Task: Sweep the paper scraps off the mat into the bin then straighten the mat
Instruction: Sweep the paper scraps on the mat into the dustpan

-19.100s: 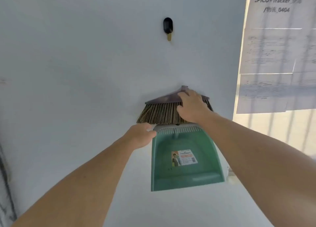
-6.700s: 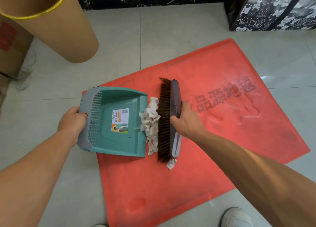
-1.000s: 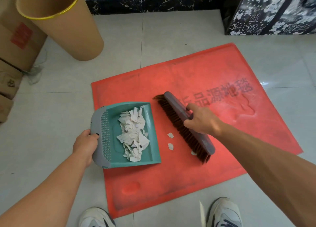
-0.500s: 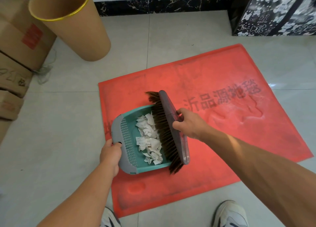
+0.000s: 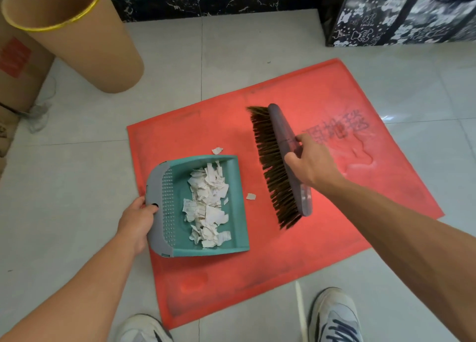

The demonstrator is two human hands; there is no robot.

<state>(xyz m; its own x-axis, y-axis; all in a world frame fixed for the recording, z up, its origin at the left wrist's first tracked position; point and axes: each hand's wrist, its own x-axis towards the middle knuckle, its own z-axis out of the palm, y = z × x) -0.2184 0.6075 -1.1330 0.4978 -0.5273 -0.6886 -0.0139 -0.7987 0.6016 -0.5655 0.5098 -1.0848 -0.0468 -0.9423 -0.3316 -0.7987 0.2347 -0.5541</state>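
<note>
Paper scraps, torn white, filled teal plastic dustpan your left hand gripped | right hand grasped brown-bristled grey brush | stray scrap lay between your hands | tilting could've spilled them onto red rubber mat

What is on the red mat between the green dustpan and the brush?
In the head view, one small white paper scrap lies on the bare red rubber mat, between the teal plastic dustpan and the brown-bristled hand brush.
</note>
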